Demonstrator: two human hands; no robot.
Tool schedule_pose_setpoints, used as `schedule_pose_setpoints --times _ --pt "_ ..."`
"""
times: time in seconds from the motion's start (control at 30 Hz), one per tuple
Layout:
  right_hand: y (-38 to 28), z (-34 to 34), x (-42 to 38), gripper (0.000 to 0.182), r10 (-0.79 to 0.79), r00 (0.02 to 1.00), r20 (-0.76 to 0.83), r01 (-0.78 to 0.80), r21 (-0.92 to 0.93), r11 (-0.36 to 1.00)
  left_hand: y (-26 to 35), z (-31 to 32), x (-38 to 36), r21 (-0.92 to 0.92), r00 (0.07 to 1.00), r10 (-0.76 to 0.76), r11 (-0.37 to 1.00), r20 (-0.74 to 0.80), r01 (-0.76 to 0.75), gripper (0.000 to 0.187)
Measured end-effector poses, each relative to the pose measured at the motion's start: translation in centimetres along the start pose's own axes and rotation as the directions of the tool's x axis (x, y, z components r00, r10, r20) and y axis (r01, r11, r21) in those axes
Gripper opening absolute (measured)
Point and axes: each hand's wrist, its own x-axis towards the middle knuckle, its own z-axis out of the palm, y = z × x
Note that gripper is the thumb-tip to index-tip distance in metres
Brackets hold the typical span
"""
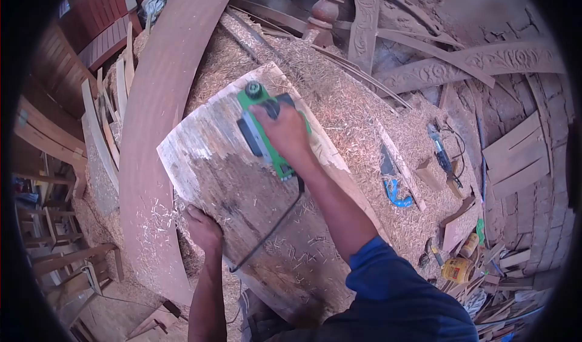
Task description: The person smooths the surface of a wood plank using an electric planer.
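Observation:
My right hand is closed around the black handle of a green electric planer. The planer rests on the far part of a thick wooden board, whose surface is pale and freshly cut at the far left and dark and rough elsewhere. From the planer's rear a black cord runs across the board towards me. My left hand grips the board's left edge, thumb uppermost; its other fingers are mostly hidden. Loose shavings lie on the board's near half.
A long curved plank passes along the left. Heaped wood shavings surround the board. To the right lie a blue-handled saw, an angle grinder and a yellow container. Carved wooden pieces lean at the back.

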Motion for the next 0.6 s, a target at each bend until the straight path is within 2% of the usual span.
schedule_pose_setpoints --times 0.1,0.33,0.5,0.53,0.6 --pt "-1.1 1.9 3.8 0.066 -0.012 0.999 -0.043 0.009 -0.066 0.998 -0.2 0.1 0.2 0.007 1.000 0.005 1.000 -0.010 -0.005 0.060" --pt "-6.6 4.5 10.8 0.067 0.005 1.000 -0.001 -0.005 -0.028 1.000 -0.1 0.0 0.1 -0.046 0.999 0.037 0.998 -0.022 -0.038 0.061" --pt "-6.4 3.0 9.1 0.060 0.022 1.000 0.020 -0.023 0.060 0.998 -0.4 0.2 0.0 -0.027 0.997 0.054 0.998 -0.049 -0.056 0.062" --pt "-5.0 2.7 8.4 0.061 0.012 0.999 0.032 -0.012 0.010 1.000 -0.6 0.3 0.0 -0.021 0.996 0.064 0.998 -0.057 -0.065 0.062" --pt "-1.8 -0.2 3.4 0.064 -0.034 0.997 0.071 0.030 0.063 0.998 -0.7 0.4 0.0 -0.034 0.997 0.062 0.997 -0.054 -0.064 0.062"
